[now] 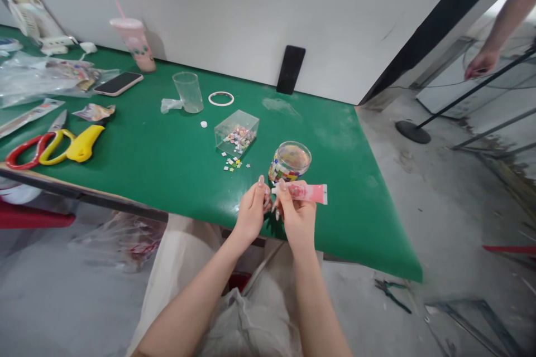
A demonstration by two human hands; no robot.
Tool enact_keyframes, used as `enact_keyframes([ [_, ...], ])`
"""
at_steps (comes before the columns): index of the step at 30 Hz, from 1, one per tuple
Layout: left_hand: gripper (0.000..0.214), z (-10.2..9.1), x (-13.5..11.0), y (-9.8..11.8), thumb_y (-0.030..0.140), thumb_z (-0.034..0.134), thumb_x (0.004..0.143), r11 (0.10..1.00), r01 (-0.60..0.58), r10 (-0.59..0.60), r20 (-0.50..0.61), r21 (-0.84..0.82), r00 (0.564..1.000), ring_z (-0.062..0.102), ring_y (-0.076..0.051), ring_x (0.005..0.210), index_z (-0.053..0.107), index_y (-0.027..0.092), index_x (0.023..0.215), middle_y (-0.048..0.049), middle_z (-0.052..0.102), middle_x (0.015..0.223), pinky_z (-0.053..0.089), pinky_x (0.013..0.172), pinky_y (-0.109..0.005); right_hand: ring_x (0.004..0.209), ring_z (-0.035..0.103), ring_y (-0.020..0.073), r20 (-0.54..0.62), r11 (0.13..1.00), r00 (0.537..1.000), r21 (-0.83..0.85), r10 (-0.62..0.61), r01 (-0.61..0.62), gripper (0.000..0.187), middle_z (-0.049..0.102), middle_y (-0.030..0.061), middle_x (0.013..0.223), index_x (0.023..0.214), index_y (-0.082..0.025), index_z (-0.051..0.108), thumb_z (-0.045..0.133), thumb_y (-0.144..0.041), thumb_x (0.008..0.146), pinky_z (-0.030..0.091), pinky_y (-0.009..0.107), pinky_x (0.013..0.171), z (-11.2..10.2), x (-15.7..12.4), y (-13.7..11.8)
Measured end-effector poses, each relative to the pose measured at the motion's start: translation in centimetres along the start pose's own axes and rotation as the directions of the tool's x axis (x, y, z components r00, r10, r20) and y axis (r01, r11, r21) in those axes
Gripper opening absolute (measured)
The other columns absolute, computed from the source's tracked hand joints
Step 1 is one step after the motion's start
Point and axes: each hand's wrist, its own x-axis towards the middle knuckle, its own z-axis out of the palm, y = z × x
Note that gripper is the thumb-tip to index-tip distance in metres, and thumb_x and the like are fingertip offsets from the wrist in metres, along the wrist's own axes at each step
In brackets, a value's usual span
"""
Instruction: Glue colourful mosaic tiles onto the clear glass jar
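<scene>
My right hand [299,216] grips a pink squeeze tube [312,193], its nozzle pointing left toward my other hand. My left hand [251,209] is closed in a pinch close to the nozzle; what it pinches, if anything, is too small to make out. Just beyond my hands stands a clear round cup [293,159] with colourful mosaic pieces round its side. To its left a clear plastic box [238,131] lies tipped, with small pale pieces inside. Several loose pieces [232,164] are scattered in front of the box.
Across the green table [167,162] are a clear cup [188,92], a white ring [221,99], scissors [39,148], a yellow-handled cutter [86,144], a phone [118,83] and a pink drink cup [134,44]. A black phone [291,69] leans on the wall. Another person's hand [481,64] shows at right.
</scene>
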Motion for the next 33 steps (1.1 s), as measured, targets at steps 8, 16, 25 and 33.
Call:
enact_keyframes([
  [8,0.05,0.0,0.0,-0.4,0.064,0.051,0.078,0.992,0.058,-0.058,0.003,-0.111,0.998,0.032,-0.006,0.039,0.04,0.019,0.06,0.009,0.032,0.046,0.028,0.04,-0.02,0.036,0.045,0.0053,0.18,0.873,0.948,0.374,0.264,-0.314,0.033,0.055,-0.0055,0.047,0.082,-0.014,0.065,0.071,-0.044,0.069,0.032,0.016,0.034,-0.1,0.5,0.4],
  [16,0.055,0.2,-0.1,0.2,0.067,0.056,0.072,0.991,0.041,-0.041,0.002,-0.126,0.999,0.022,-0.004,0.039,0.034,0.02,0.055,0.0097,0.025,0.045,0.019,0.039,-0.021,0.032,0.034,0.0027,0.142,0.89,0.952,0.339,0.271,-0.304,0.034,0.049,-0.0089,0.04,0.072,-0.016,0.058,0.076,-0.044,0.063,0.023,0.015,0.031,0.0,1.3,1.6],
  [25,0.053,0.3,0.0,-0.2,0.066,0.054,0.074,0.993,0.032,-0.032,0.005,-0.114,0.999,0.021,-0.004,0.039,0.036,0.02,0.057,0.01,0.024,0.046,0.019,0.039,-0.021,0.033,0.032,0.0033,0.098,0.941,0.979,0.274,0.178,-0.198,0.031,0.044,-0.0105,0.042,0.076,-0.019,0.057,0.068,-0.048,0.071,0.024,0.016,0.033,0.1,1.2,1.9],
  [33,0.053,0.2,-0.1,-0.3,0.066,0.053,0.075,0.999,0.015,-0.015,0.011,-0.045,1.0,0.023,-0.005,0.041,0.035,0.02,0.056,0.0091,0.028,0.045,0.02,0.039,-0.021,0.035,0.033,0.0044,0.071,0.949,0.98,0.247,0.185,-0.198,0.033,0.042,-0.0108,0.043,0.075,-0.02,0.053,0.067,-0.049,0.072,0.026,0.018,0.036,0.2,1.1,2.5],
])
